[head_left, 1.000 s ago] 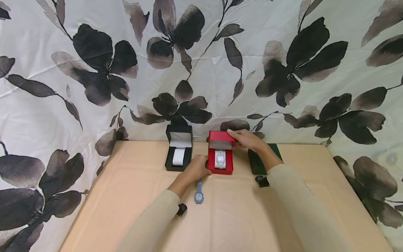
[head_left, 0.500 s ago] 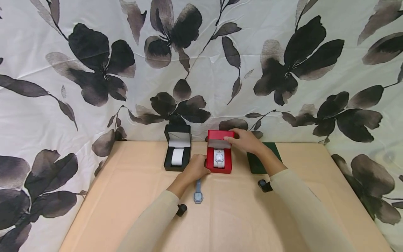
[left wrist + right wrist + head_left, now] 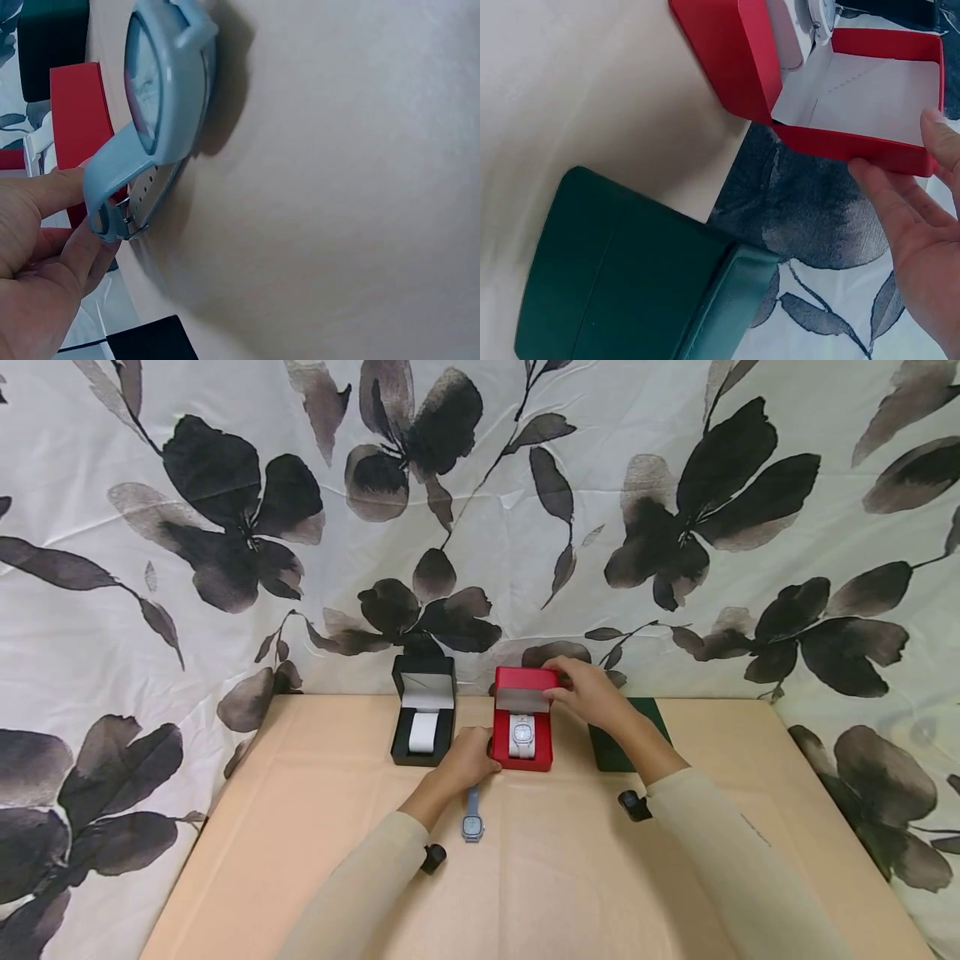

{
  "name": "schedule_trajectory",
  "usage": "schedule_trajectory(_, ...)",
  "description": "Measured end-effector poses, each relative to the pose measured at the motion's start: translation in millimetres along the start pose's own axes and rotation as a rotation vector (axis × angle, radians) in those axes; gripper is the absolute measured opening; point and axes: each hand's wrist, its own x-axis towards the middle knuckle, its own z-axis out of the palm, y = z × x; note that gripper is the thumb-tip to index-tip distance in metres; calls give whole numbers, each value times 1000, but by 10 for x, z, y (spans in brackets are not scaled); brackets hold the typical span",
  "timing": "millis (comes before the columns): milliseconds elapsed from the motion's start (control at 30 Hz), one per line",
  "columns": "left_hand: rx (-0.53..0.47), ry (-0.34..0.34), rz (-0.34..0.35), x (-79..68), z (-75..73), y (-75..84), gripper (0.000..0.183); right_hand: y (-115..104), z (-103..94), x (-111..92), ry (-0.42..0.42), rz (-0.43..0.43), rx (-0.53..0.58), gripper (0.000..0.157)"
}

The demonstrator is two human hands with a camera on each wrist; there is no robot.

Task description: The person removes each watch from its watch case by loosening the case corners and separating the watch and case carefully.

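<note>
The red watch box (image 3: 522, 764) stands with its lid (image 3: 887, 154) raised, and a white watch (image 3: 522, 736) sits inside on its cushion. My left hand (image 3: 467, 762) holds the box's lower left side, thumb near the front corner. With thumb and fingers, my right hand (image 3: 588, 693) pinches the lid's right edge. Just in front of the left hand lies a light blue watch (image 3: 472, 827), its strap end partly hidden by the hand in the head view. In the left wrist view the blue watch (image 3: 161, 82) looms large before the fingers, its strap buckled.
Left of the red box, a black watch box (image 3: 422, 747) stands with its lid up and a white cushion inside. A dark green box (image 3: 611, 747) is at the right, partly behind the right forearm. Patterned cloth (image 3: 480, 527) hangs behind the table's (image 3: 570, 893) back edge.
My right hand has shifted its hold from the lid's top right corner to its right side edge. The left hand, boxes and watches stay about where they were; the view shifted slightly.
</note>
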Motion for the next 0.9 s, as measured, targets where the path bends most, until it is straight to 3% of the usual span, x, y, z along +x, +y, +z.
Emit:
schedule_trajectory(333,51,10,7,10,-6,19,29,29,-42,78,-3,38,-7,41)
schedule_trajectory(900,39,5,-14,18,11,29,30,-4,-105,182,-52,132,61,42)
